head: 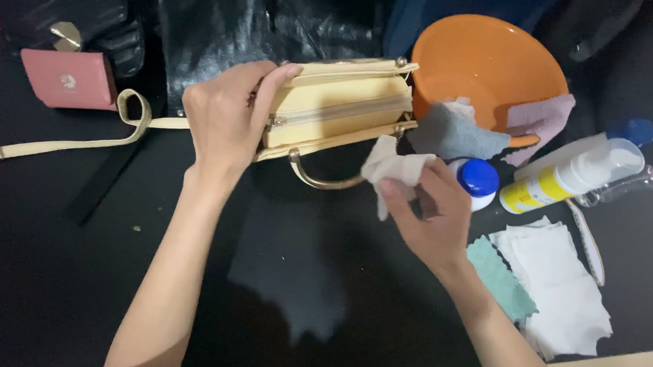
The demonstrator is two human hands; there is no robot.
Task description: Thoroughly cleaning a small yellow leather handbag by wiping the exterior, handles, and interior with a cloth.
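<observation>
My left hand (227, 118) grips the left end of a pale yellow handbag (344, 104) that lies on its side on the black table, its zipped top and metal frame facing me. A long yellow strap (67, 142) trails from the bag to the left. My right hand (430, 212) pinches a crumpled white wipe (392, 168) just below the bag's curved metal handle (319, 180), close to the bag's lower right corner.
An orange bowl (483, 59) with grey and pink cloths (451, 133) sits behind right. A blue-capped jar (478, 180), a white pump bottle (573, 174), folded white wipes (562, 286) and a teal cloth (500, 276) lie right. A pink wallet (70, 79) sits far left.
</observation>
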